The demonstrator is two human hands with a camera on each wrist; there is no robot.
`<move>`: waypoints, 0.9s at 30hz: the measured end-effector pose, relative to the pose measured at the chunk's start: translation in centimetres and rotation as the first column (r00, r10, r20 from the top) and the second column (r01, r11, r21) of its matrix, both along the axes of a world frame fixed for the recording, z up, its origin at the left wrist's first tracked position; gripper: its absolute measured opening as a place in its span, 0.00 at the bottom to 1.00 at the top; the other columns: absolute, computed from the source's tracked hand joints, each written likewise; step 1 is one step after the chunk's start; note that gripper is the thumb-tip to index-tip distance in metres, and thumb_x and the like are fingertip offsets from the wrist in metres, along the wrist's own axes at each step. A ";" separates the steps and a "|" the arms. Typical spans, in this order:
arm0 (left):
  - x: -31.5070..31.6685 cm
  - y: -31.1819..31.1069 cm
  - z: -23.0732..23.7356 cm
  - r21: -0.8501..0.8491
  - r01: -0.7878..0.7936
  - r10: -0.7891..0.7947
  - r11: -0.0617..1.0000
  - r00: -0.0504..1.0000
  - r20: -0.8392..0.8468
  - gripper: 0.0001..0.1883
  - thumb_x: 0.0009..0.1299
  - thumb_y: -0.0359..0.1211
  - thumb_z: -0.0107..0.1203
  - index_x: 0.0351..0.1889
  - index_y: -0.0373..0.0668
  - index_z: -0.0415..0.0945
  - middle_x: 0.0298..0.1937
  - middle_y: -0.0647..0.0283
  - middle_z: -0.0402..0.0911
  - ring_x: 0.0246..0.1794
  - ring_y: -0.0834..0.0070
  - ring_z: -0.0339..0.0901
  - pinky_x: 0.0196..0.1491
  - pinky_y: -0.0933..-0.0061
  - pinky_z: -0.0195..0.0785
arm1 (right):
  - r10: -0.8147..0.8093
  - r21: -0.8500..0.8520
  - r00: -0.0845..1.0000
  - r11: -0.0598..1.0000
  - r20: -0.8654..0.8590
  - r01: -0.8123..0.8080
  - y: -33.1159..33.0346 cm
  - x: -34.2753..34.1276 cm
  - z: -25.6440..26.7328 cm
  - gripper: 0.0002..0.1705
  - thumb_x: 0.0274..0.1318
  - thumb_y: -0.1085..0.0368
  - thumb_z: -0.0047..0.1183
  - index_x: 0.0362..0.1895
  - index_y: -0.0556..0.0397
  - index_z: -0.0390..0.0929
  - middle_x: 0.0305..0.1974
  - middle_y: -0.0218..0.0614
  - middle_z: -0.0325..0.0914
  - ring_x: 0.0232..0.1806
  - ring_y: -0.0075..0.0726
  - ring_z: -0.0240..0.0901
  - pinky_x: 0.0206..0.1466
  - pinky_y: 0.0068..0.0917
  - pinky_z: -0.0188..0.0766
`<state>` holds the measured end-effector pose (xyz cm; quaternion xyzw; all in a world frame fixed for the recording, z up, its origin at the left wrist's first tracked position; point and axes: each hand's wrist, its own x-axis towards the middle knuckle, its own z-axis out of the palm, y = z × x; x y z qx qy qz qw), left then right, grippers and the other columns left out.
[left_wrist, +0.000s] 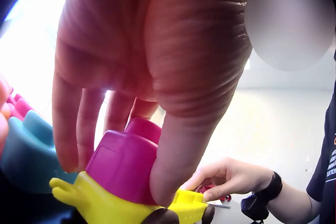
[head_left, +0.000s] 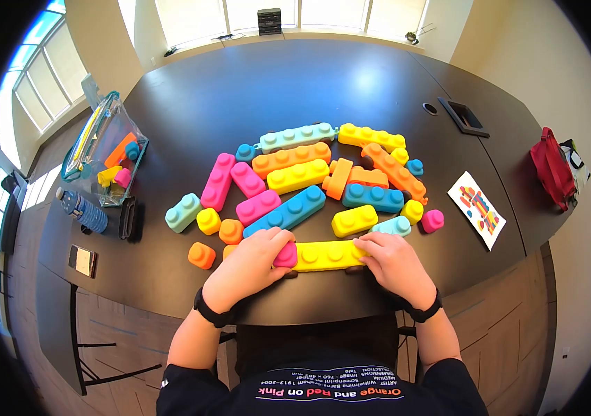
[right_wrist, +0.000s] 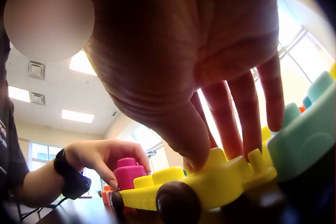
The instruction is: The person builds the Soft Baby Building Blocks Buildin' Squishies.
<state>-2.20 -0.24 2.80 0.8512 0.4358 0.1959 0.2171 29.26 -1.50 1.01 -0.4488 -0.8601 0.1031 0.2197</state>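
Note:
Near the table's front edge lies a long yellow toy-brick car base (head_left: 329,256) with dark brown wheels (right_wrist: 178,203). My left hand (head_left: 252,258) pinches a small pink block (head_left: 286,255) between thumb and fingers. In the left wrist view this block sits upright on the base's left end, beside a yellow hitch (left_wrist: 64,192). My right hand (head_left: 394,262) grips the base's right end, its thumb on the near side and fingers on the far side. Just beyond the hands are a long blue block (head_left: 285,211), a yellow block (head_left: 354,220) and a light teal block (head_left: 391,227).
Many more colored blocks spread behind, including an orange wheeled piece (head_left: 394,171). At left stand a clear bag (head_left: 94,182) with blocks, a water bottle (head_left: 82,210) and a phone (head_left: 83,261). A picture card (head_left: 477,210) and red bag (head_left: 553,170) lie right.

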 end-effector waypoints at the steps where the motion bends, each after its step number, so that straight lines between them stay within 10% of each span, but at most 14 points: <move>1: 0.0 0.0 0.0 -0.005 -0.007 0.007 1.000 1.000 0.002 0.23 0.65 0.33 0.72 0.57 0.43 0.76 0.51 0.55 0.83 0.54 0.51 0.81 0.53 0.56 0.76 | 0.001 0.001 1.000 1.000 0.000 -0.001 0.0 0.0 0.0 0.20 0.56 0.71 0.66 0.55 0.54 0.84 0.50 0.42 0.83 0.53 0.53 0.81 0.57 0.44 0.78; 17: -1.7 1.0 0.3 0.000 0.068 -0.067 0.998 0.982 0.178 0.31 0.64 0.36 0.75 0.64 0.43 0.75 0.51 0.56 0.83 0.52 0.60 0.83 0.53 0.61 0.78 | 0.008 0.017 1.000 1.000 0.010 -0.008 -0.1 0.0 0.2 0.18 0.58 0.70 0.65 0.54 0.53 0.83 0.48 0.39 0.84 0.50 0.51 0.81 0.55 0.43 0.77; 20: -4.3 3.4 1.9 0.025 -0.223 0.212 0.975 0.953 0.217 0.32 0.64 0.36 0.76 0.65 0.40 0.75 0.48 0.55 0.84 0.49 0.63 0.83 0.50 0.64 0.79 | 0.003 0.012 1.000 1.000 0.016 -0.003 -0.1 0.0 0.0 0.19 0.58 0.70 0.65 0.54 0.54 0.84 0.50 0.40 0.84 0.51 0.53 0.81 0.55 0.43 0.78; 27: -11.2 11.2 -2.2 0.343 -0.432 0.538 0.834 0.774 -0.333 0.20 0.66 0.40 0.71 0.45 0.34 0.81 0.43 0.45 0.85 0.47 0.45 0.84 0.51 0.50 0.79 | 0.008 0.023 1.000 1.000 0.027 -0.009 0.0 0.2 -0.1 0.18 0.59 0.68 0.65 0.54 0.53 0.84 0.49 0.38 0.84 0.52 0.49 0.82 0.56 0.42 0.77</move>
